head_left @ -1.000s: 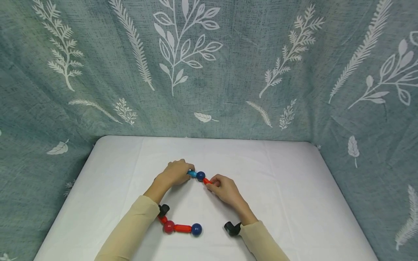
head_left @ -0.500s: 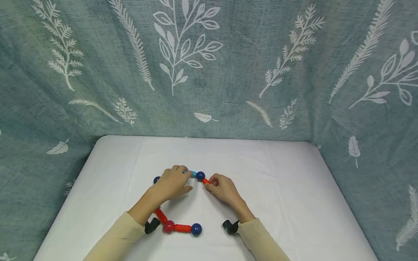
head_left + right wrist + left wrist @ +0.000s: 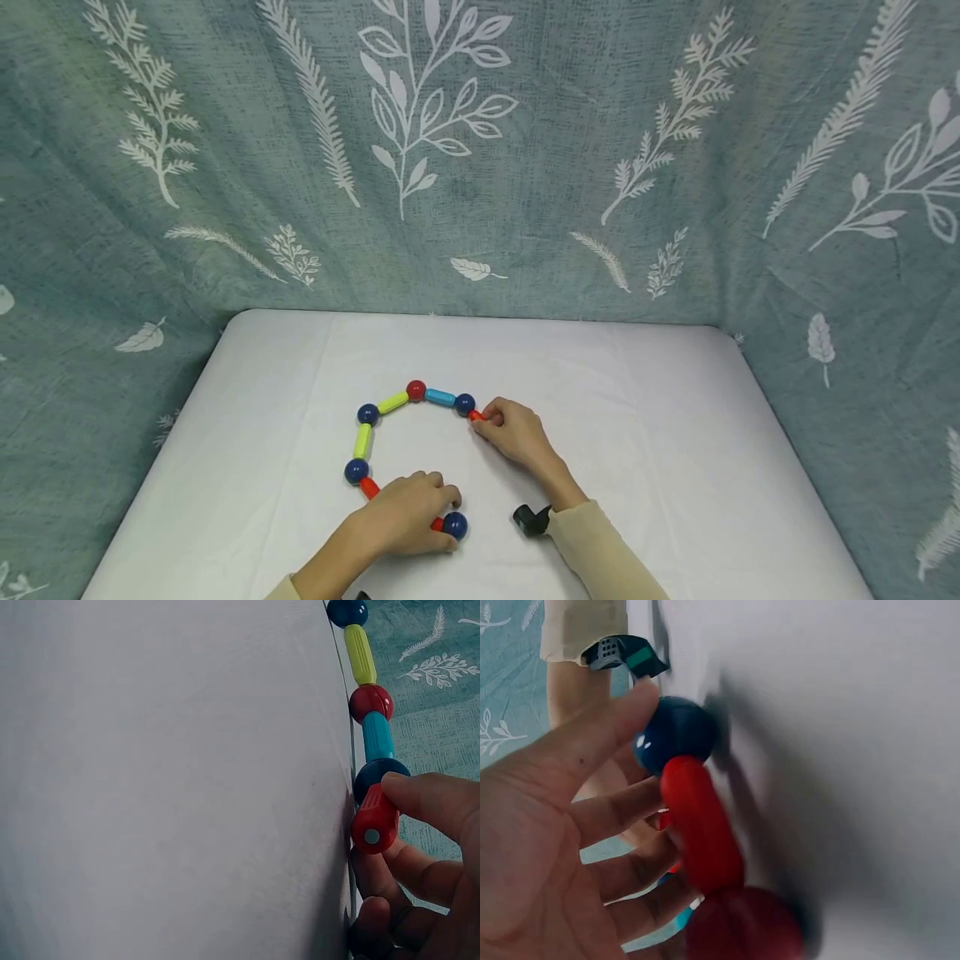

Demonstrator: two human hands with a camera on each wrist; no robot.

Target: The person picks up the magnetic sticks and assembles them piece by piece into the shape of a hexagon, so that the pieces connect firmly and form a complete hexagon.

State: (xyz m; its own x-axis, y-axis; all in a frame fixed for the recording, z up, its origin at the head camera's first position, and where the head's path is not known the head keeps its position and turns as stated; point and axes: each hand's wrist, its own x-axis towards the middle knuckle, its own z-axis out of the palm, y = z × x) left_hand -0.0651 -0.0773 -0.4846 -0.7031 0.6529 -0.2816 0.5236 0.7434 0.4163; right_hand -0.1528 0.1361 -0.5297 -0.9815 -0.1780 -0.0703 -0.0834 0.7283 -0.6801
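A chain of coloured balls and magnetic rods curves over the white table. My right hand [image 3: 517, 433] pinches a red magnetic rod [image 3: 379, 814] between thumb and fingers; its near end shows a round metal tip. This rod's far end meets a blue ball [image 3: 465, 405], joined to a light-blue rod [image 3: 440, 397]. Over the chain's near end, my left hand [image 3: 408, 512] has its fingers spread and loosely bent. Its thumb is at the edge of the end blue ball [image 3: 679, 735], and its fingers lie beside another red rod [image 3: 701, 825]. Some fingertips are hidden behind that rod.
The chain continues through a red ball [image 3: 416, 391], a yellow-green rod [image 3: 393, 403], a blue ball [image 3: 367, 415], a second yellow-green rod [image 3: 363, 442] and another blue ball [image 3: 356, 472]. Patterned green cloth [image 3: 480, 167] hangs behind the table [image 3: 600, 375].
My left hand has left the light-blue rod at the far side and come down to the near blue ball, uncovering the chain's far left part. My right hand stays almost still on its red rod.
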